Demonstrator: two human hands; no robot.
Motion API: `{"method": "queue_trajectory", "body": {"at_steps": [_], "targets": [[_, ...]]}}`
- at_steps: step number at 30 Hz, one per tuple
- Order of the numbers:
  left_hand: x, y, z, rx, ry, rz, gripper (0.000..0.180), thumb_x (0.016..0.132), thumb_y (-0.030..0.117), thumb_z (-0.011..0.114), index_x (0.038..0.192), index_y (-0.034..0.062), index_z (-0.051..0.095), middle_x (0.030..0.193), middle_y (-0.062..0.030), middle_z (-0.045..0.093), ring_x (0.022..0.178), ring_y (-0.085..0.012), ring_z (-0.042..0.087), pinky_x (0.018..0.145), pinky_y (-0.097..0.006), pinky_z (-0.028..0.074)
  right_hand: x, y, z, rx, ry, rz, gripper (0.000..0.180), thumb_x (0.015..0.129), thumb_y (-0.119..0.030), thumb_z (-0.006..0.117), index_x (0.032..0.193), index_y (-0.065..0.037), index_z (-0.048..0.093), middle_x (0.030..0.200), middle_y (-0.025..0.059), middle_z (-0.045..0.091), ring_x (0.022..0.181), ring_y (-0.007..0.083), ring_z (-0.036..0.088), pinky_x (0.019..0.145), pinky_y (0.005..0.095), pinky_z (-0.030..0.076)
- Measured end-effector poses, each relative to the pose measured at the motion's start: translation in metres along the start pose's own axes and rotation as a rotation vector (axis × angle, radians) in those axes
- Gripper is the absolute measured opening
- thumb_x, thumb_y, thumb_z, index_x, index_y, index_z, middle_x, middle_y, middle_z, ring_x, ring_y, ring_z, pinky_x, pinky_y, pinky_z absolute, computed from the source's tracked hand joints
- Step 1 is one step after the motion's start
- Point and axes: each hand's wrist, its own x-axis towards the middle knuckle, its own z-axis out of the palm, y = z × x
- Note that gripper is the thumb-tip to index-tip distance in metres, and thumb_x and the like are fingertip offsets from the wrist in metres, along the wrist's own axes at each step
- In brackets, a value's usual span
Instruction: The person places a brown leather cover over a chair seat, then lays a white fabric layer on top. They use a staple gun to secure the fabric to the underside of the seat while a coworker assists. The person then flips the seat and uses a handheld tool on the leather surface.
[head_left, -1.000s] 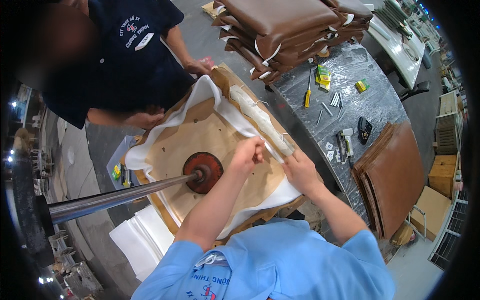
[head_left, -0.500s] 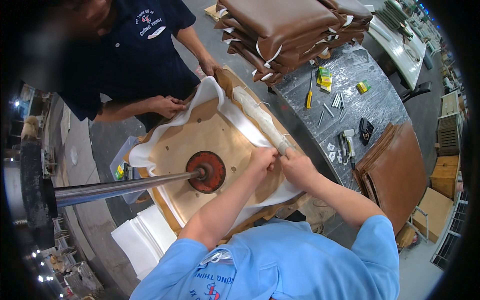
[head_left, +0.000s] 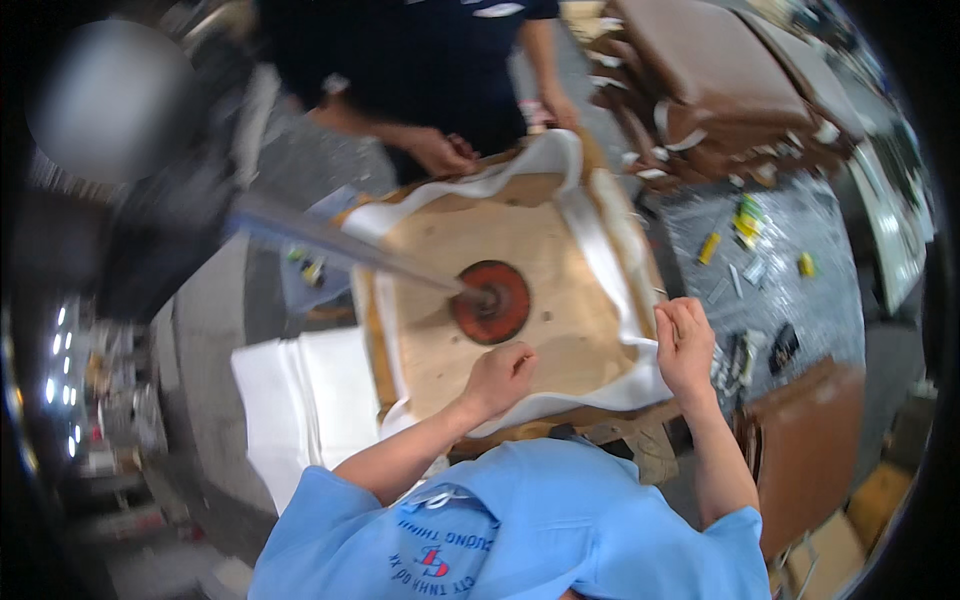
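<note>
A pale brown square panel lies before me, edged by a wavy white padding strip with brown cover material showing outside it. A red round disc on a metal rod sits on the panel's middle. My left hand is closed above the panel's near part, just below the disc; what its fingers hold, if anything, is hidden. At the panel's right edge my right hand is closed in a pinch beside the padding; blur hides whether something thin is in it.
Across the panel, a person in a dark shirt has both hands at its far edge. To the right, a plastic-covered table bears small tools and yellow packets. Brown cushions, brown sheets and white sheets are stacked around.
My hands have parted: the left came off the right edge toward the panel's near middle, the right stays by that edge. The whole view has turned and shifted.
</note>
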Motion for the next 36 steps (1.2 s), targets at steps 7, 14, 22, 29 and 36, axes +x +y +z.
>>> {"method": "queue_trajectory", "body": {"at_steps": [7, 14, 22, 29, 36], "targets": [[-0.049, -0.071, -0.058, 0.261, 0.369, 0.182, 0.031, 0.093, 0.011, 0.074, 0.123, 0.0061, 0.07, 0.136, -0.0207, 0.06, 0.129, -0.0422, 0.058, 0.109, -0.053, 0.048, -0.002, -0.028, 0.113, 0.146, -0.448, -0.475, 0.036, 0.094, -0.002, 0.073, 0.13, -0.003, 0.071, 0.137, 0.0233, 0.065, 0.125, 0.0449, 0.067, 0.104, 0.0485, 0.058], [-0.075, -0.105, -0.046, 0.483, 0.395, 0.036, 0.059, 0.104, 0.019, 0.062, 0.16, 0.0053, 0.051, 0.169, -0.026, 0.042, 0.159, -0.0483, 0.036, 0.132, -0.054, 0.032, -0.012, -0.01, 0.119, -0.2, -0.424, -0.522, 0.055, 0.095, -0.013, 0.075, 0.148, -0.003, 0.064, 0.16, 0.0253, 0.054, 0.151, 0.0451, 0.05, 0.125, 0.0517, 0.042], [-0.109, -0.122, -0.077, 0.521, 0.327, -0.091, 0.071, 0.101, 0.021, 0.068, 0.164, 0.0001, 0.041, 0.171, -0.03, 0.037, 0.159, -0.0505, 0.037, 0.132, -0.054, 0.032, 0.007, 0.025, 0.121, -0.052, -0.251, -0.236, 0.055, 0.106, -0.02, 0.066, 0.157, -0.002, 0.055, 0.166, 0.0248, 0.049, 0.151, 0.0444, 0.051, 0.124, 0.0495, 0.044], [-0.152, -0.108, -0.095, 0.442, 0.414, -0.513, 0.046, 0.102, 0.028, 0.074, 0.134, 0.0032, 0.053, 0.149, -0.0268, 0.052, 0.12, -0.0503, 0.065, 0.105, -0.06, 0.053, -0.005, 0.013, 0.126, -0.199, -0.288, -0.231, 0.057, 0.107, -0.024, 0.066, 0.157, 0.0, 0.054, 0.166, 0.0266, 0.047, 0.15, 0.0463, 0.05, 0.123, 0.0505, 0.044], [-0.158, -0.103, -0.086, 0.251, 0.52, -0.522, 0.028, 0.107, 0.027, 0.07, 0.121, 0.0075, 0.056, 0.129, -0.0225, 0.058, 0.11, -0.0484, 0.068, 0.092, -0.058, 0.056, -0.002, 0.009, 0.126, -0.206, -0.256, -0.31, 0.054, 0.108, -0.025, 0.063, 0.154, 0.001, 0.056, 0.166, 0.0307, 0.046, 0.151, 0.0492, 0.048, 0.125, 0.0512, 0.042]]}}
